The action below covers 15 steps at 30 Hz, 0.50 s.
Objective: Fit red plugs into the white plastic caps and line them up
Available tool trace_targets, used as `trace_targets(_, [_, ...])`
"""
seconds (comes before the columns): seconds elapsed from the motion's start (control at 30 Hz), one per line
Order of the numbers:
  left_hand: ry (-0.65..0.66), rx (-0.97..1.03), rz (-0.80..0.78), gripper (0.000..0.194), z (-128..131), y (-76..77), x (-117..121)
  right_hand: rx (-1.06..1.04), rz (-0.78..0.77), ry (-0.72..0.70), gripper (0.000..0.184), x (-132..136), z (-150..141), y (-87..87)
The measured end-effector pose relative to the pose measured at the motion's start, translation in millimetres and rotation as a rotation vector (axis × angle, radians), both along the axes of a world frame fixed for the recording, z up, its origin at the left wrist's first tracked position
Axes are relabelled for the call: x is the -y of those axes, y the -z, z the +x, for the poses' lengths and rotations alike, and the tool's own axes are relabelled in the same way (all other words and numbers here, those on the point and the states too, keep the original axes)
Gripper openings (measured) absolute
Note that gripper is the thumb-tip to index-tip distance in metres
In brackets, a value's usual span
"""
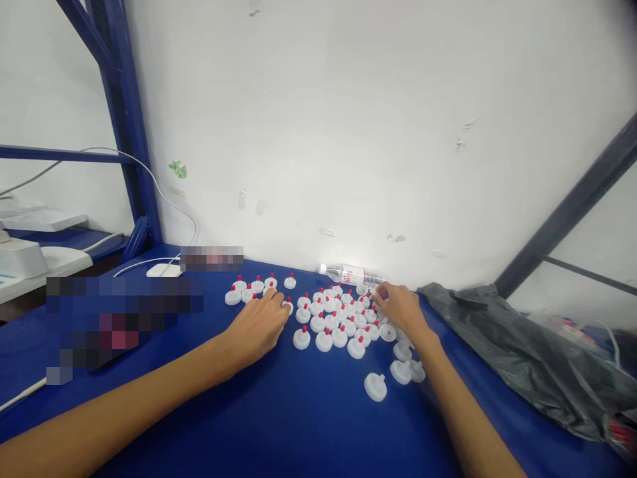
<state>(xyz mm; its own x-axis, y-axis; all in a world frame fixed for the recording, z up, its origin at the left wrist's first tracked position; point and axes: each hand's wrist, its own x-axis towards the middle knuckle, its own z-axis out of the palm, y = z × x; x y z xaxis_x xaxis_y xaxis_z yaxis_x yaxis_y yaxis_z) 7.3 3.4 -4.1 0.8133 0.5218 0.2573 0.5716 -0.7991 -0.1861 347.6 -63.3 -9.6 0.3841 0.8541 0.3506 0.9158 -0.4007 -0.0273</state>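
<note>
Many white nozzle caps with red tips stand upright on the blue tabletop. My left hand reaches in among the left-hand group, its fingers curled down; what is under the fingertips is hidden. My right hand is at the far right end of the caps, thumb and fingers pinched on a white cap that is partly hidden. Several white caps without red tips lie tilted near my right forearm. One cap lies on its side just below my right hand.
A clear plastic bottle lies along the wall behind the caps. Dark plastic sheeting covers the right side. On the left are a white charger with cables and a blurred-out area. Blue frame posts rise on both sides.
</note>
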Motion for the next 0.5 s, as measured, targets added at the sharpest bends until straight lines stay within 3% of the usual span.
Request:
trace_targets(0.23, [0.006, 0.046, -0.01, 0.025, 0.9, 0.7, -0.7, -0.036, 0.128, -0.045, 0.017, 3.6, -8.1, -14.1])
trace_targets(0.37, [0.021, 0.088, -0.033, 0.025, 1.5, -0.7, -0.1, -0.079, 0.21, -0.103, 0.019, 8.2, -28.2, -27.3])
trace_targets(0.5, [0.041, 0.187, -0.086, 0.023, 2.1, -4.6, 0.6, -0.241, 0.314, -0.342, 0.019, 15.8, -64.1, -38.2])
